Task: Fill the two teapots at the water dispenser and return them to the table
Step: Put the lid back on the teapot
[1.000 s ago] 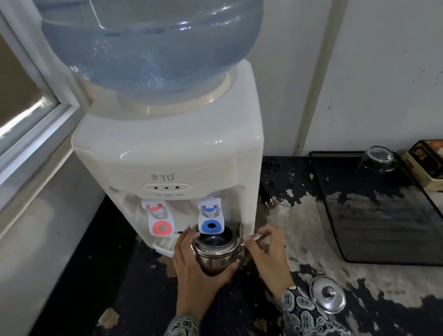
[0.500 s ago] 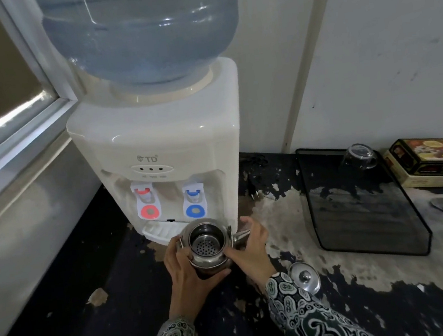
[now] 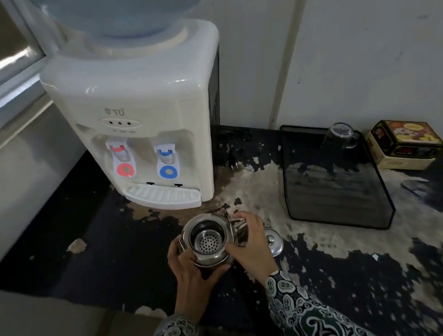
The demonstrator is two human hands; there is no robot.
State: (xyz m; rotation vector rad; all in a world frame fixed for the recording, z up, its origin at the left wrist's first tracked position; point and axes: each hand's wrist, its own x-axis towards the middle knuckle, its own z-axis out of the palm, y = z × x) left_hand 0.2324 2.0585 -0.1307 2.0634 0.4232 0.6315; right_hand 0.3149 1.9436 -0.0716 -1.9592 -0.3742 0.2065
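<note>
Steel teapot point(image 3: 207, 240), lid off, so you look straight down into the perforated strainer basket inside. Both hands are wrapped on it: left hand point(image 3: 190, 268) cups the body from below and the side, right hand point(image 3: 248, 241) grips the handle side. It's held just above the worn black countertop point(image 3: 99, 254), in front of the white water dispenser point(image 3: 140, 116) and clear of its drip tray point(image 3: 162, 196). Its lid point(image 3: 273, 241) lies on the counter just right of the right hand. Dark tray point(image 3: 329, 181) further right.
</note>
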